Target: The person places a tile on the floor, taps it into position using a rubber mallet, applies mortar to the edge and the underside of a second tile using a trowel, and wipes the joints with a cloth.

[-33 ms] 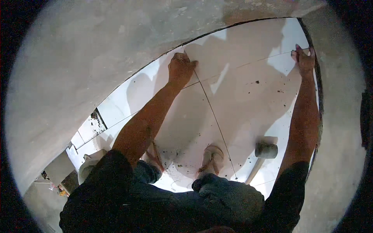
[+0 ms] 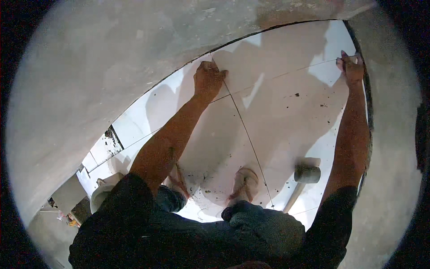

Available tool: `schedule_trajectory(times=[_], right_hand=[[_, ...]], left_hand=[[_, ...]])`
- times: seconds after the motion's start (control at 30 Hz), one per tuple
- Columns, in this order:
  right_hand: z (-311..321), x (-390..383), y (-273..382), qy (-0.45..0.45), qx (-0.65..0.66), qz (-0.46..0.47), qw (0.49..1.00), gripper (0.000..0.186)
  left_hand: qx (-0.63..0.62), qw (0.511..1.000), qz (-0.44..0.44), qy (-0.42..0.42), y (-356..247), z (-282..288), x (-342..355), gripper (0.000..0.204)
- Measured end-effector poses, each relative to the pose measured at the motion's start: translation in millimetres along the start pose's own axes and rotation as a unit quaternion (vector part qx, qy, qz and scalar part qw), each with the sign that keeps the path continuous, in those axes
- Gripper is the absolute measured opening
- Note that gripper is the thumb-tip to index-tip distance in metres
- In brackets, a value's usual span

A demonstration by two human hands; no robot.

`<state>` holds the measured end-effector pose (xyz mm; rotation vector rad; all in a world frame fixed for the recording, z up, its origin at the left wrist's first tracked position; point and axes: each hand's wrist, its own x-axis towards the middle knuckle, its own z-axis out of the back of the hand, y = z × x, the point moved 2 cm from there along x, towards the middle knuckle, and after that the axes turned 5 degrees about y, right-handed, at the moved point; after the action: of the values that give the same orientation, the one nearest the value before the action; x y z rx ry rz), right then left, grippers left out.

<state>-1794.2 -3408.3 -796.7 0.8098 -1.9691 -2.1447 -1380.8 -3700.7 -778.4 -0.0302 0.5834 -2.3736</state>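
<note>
A large white floor tile (image 2: 286,112) lies in front of me, between a grey cement surface and a grey wall. My left hand (image 2: 208,80) rests on its far left corner, fingers curled over the edge beside the thin joint line (image 2: 244,130). With the arm stretched out, my right hand (image 2: 353,67) has its fingers hooked on the far right corner, close to the wall. Both hands grip the same tile.
A grey-headed mallet (image 2: 305,175) lies on the tiles near my right side. My sandalled feet (image 2: 244,184) stand on laid white tiles with dark crumbs. A white bucket (image 2: 104,193) sits at the lower left. Bare grey cement (image 2: 112,80) curves around the tiled area.
</note>
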Motion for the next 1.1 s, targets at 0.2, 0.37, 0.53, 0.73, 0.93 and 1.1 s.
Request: schedule_trajectory(times=[0.2,0.37,0.53,0.73,0.93,1.1], right_hand=[[-6,-15,10,0.001,-0.002,0.014,1.0,0.055],[3,-2,-3,-0.035,-0.054,0.035,0.997,0.049],[-22,-10,15,-0.009,-0.158,-0.057,0.986,0.037],[9,5,0,0.01,-0.251,0.001,0.968,0.048],[-5,-11,17,-0.041,-0.187,-0.008,0.982,0.031],[3,-14,17,-0.006,-0.121,-0.078,0.99,0.075]], left_hand=[[-0.216,0.966,0.141,0.029,-16,3,-9,0.036],[-0.182,0.976,0.115,-0.037,-10,-3,-10,0.032],[-0.186,0.968,0.17,0.009,-2,-1,-10,0.029],[-0.141,0.98,0.143,0.018,8,-22,-7,0.03],[0.001,0.996,-0.084,-0.02,-5,-5,-12,0.02],[-0.086,0.992,-0.09,-0.013,-1,-6,-9,0.021]])
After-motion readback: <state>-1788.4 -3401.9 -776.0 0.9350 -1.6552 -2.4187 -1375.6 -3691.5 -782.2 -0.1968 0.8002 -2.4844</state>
